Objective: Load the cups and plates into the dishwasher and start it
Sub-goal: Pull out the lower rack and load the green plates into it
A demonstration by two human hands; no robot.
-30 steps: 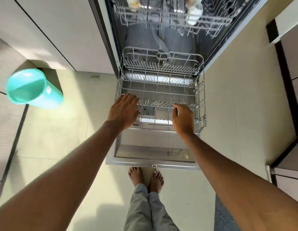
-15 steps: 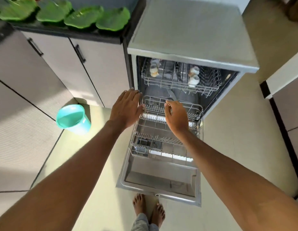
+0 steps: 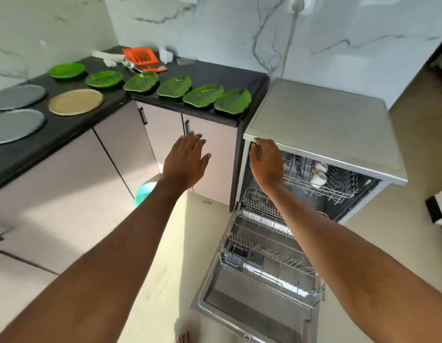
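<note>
The dishwasher (image 3: 321,125) stands open at the right, its door down and its empty lower rack (image 3: 264,258) pulled out. White cups (image 3: 319,173) sit in the upper rack (image 3: 321,184). Several green leaf-shaped plates (image 3: 202,96) lie in a row on the black counter (image 3: 210,75). My left hand (image 3: 186,162) is raised, open and empty, in front of the cabinet doors below the plates. My right hand (image 3: 265,160) hovers empty, fingers loosely curled, at the dishwasher's top left corner.
Two grey round plates (image 3: 15,125) and a tan one (image 3: 76,101) lie on the counter's left part. An orange packet (image 3: 143,58) and white items sit near the wall. A teal bin (image 3: 145,193) stands on the floor behind my left arm.
My view has swung up from the lower rack to the counter. Both hands have left the rack and risen, the left toward the cabinets, the right to the dishwasher's top edge.
</note>
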